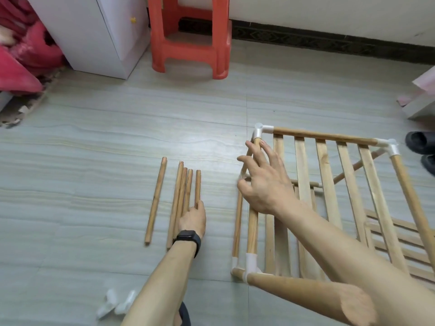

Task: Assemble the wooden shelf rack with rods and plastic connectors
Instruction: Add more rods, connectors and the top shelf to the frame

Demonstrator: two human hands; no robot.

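Right half of frame: part-built rack [324, 175], steadied by right hand [263, 184], fingers spread and straight, resting on its left side rod [253, 222], gripping nothing. Centre: five loose rods [179, 203], long axes pointing up-frame, parallel to that side rod. Left hand [193, 220] nearer, flat fingers touching the clustered four. Lower left: white pieces [115, 304], likely connectors.
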